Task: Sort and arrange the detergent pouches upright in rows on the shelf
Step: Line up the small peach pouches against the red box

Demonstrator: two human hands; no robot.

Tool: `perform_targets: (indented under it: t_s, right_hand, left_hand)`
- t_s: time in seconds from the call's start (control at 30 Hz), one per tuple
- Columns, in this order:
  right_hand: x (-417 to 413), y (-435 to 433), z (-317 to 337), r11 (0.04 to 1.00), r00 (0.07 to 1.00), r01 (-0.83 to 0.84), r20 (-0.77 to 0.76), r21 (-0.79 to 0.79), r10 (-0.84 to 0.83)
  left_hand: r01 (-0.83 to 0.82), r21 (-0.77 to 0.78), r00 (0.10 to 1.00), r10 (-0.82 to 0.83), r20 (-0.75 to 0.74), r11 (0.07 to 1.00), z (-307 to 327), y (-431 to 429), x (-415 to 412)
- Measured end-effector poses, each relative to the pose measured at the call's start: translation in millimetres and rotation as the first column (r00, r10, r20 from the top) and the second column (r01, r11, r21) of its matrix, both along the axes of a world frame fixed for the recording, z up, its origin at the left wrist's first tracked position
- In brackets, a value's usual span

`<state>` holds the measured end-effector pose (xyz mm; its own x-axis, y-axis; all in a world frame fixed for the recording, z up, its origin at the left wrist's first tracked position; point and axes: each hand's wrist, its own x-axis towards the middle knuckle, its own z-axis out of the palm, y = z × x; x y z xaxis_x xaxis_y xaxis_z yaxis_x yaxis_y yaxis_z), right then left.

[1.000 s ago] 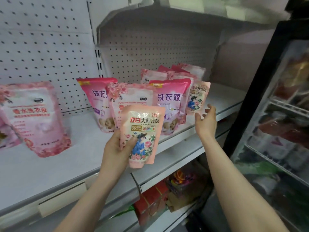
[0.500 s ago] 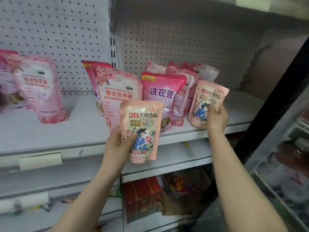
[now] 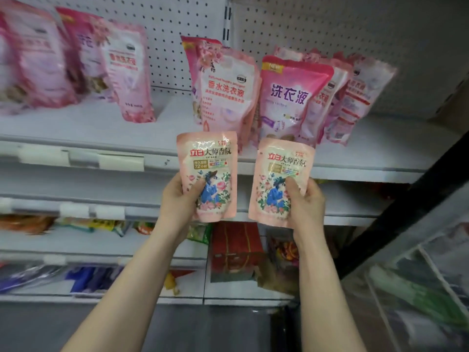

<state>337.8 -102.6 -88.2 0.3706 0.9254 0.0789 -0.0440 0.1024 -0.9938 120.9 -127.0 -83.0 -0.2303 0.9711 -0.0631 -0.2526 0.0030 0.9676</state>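
I hold two small peach pouches with a blue figure and roses, side by side in front of the shelf edge. My left hand (image 3: 177,199) grips the left peach pouch (image 3: 210,158) by its lower left side. My right hand (image 3: 308,203) grips the right peach pouch (image 3: 276,171) by its lower right side. Behind them on the white shelf (image 3: 83,125) stand larger pink detergent pouches: a pale pink one (image 3: 225,90), a magenta one (image 3: 291,95) and several more leaning behind on the right (image 3: 355,95). Another pink group (image 3: 63,59) stands at the left.
A white pegboard (image 3: 177,26) backs the shelf. Lower shelves hold a red box (image 3: 236,247) and mixed packets. A black-framed glass cooler (image 3: 411,275) stands close on the right. The shelf surface between the two pouch groups is bare.
My right hand has lifted the second peach pouch off the shelf and brought it down beside the one in my left hand. The view has shifted left and down.
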Motion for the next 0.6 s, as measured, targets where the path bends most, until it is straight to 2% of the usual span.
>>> perform_targets:
  t_s: [0.2,0.37,0.6]
  right_hand:
    - [-61,-10,1,0.985,0.983,-0.172,0.065,-0.007,0.172]
    - [-129,-12,7,0.978,0.974,-0.210,0.088,-0.003,0.210]
    - [-258,-12,14,0.964,0.953,-0.264,0.159,0.017,0.258]
  left_hand:
    - [-0.088,-0.024,0.996,0.089,0.020,0.996,-12,-19,-54]
    - [-0.097,-0.014,0.995,0.097,0.037,0.995,-7,-28,-119]
    - [-0.180,0.012,0.983,0.180,0.027,0.984,1,-40,-256]
